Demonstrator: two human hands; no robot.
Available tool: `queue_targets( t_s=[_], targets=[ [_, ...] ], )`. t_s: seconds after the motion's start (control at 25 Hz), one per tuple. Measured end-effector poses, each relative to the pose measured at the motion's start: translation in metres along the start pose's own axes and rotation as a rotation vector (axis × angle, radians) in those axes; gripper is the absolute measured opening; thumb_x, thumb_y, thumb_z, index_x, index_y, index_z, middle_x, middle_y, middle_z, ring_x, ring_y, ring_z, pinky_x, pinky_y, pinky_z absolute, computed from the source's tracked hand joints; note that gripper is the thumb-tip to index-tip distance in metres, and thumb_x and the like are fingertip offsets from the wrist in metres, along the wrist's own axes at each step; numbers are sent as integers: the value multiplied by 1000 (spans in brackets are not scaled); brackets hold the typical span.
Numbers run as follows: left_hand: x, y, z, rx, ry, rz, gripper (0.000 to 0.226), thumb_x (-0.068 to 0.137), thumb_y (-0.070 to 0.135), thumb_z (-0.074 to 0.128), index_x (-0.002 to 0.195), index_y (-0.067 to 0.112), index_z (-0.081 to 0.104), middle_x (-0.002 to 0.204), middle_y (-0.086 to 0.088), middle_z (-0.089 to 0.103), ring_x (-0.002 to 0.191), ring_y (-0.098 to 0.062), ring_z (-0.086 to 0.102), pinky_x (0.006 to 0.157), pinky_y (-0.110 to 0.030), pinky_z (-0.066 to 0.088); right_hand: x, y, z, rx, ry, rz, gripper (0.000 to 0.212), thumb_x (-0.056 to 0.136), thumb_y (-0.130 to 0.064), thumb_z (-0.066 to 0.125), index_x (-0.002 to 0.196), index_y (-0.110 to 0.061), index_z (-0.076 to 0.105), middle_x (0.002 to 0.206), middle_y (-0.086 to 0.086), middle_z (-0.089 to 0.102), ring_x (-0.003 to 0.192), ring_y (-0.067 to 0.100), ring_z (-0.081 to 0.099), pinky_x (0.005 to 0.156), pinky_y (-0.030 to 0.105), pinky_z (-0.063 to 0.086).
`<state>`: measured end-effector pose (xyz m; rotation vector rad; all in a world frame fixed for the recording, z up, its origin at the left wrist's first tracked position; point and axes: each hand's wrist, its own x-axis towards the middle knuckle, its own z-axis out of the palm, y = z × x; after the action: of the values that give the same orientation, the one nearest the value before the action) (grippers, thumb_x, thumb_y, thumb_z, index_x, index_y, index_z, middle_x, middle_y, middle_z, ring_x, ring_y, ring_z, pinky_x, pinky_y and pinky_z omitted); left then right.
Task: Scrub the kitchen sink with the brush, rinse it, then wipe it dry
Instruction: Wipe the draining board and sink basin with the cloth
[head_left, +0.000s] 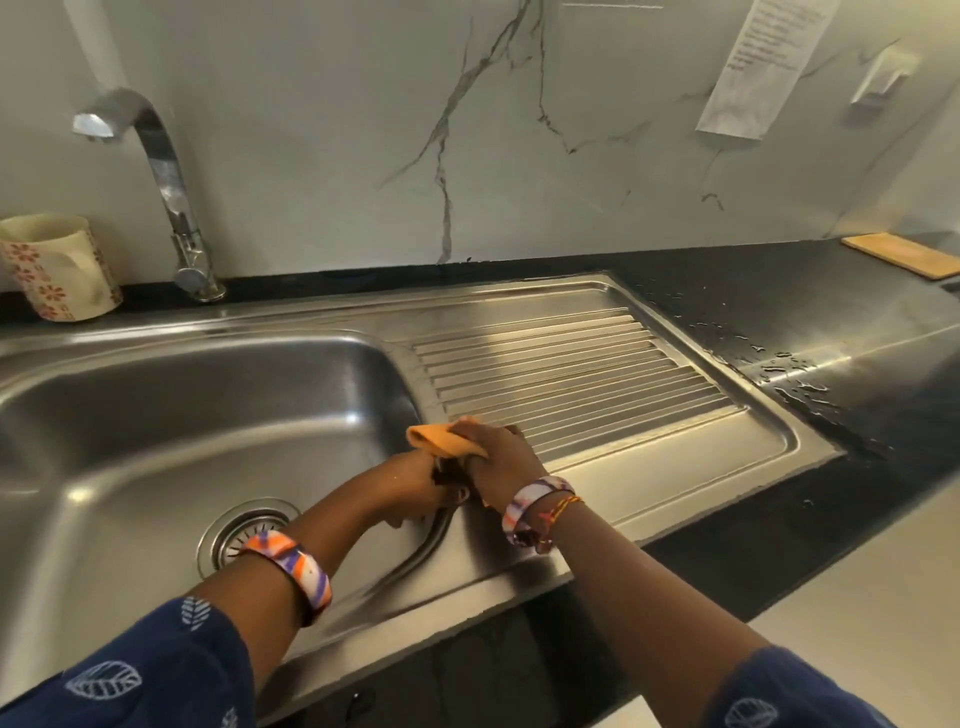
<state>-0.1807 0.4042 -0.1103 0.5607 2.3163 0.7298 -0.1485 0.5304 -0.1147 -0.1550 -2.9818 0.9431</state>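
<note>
Both hands met over the strip of steel between the basin and the drainboard, and both were closed on the same orange cloth (439, 439). The right hand (501, 457) gripped the upper part of it, with a fold sticking out past the knuckles, while the left hand (415, 488) curled round the lower part just beneath; held one above the other like that, they looked to be wringing or bunching the cloth, though the twist itself was hidden between them. Doing this at the lip of the sink (156, 405) would have let any squeezed water fall into the basin and run toward the drain strainer (244, 530) rather than onto the table (779, 312). No brush was in view, and no water came from the tap (161, 156), so the work seemed to have reached the drying step. The ribbed drainboard (571, 364) looked mostly dry, which may explain why the cloth sat at its near corner, at the edge of the basin. Droplets and a puddle (789, 379) lay on the dark table just beside the drainboard's right rim, probably splashed there in rinsing. A flowered mug (57, 265) stood behind the basin to the left of the tap, out of the way of the wiping, and a wooden board (904, 254) lay well apart at the far right.
</note>
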Motion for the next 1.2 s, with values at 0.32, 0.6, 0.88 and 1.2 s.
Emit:
queue_targets(
  t_s=[0.32,0.6,0.88,1.2],
  targets=[
    [44,21,-42,97,195,-120,67,95,38,50,145,-1,28,150,-22,27,132,-33,40,108,-36,37,10,67,-92,171,739,265,33,95,-3,44,127,-5,53,109,10,62,102,25,58,84,29,43],
    [104,33,-52,377,333,-377,92,91,55,47,148,-6,10,155,-27,0,144,-41,2,117,-45,14,46,186,-135,-81,705,993,46,92,-16,51,131,5,43,142,24,40,136,40,29,113,50,25],
    [155,77,-66,862,54,-183,43,89,19,61,131,15,51,135,-7,48,121,-21,49,98,-29,40,163,207,-149,-49,532,847,53,93,-16,49,140,4,34,151,19,27,144,34,16,117,45,21],
    [171,114,-69,990,-46,-237,24,87,13,60,111,12,64,114,-5,62,104,-21,59,84,-28,46,156,220,-184,199,552,489,25,92,-13,49,112,-11,65,104,14,66,102,31,62,85,36,52]
  ],
)
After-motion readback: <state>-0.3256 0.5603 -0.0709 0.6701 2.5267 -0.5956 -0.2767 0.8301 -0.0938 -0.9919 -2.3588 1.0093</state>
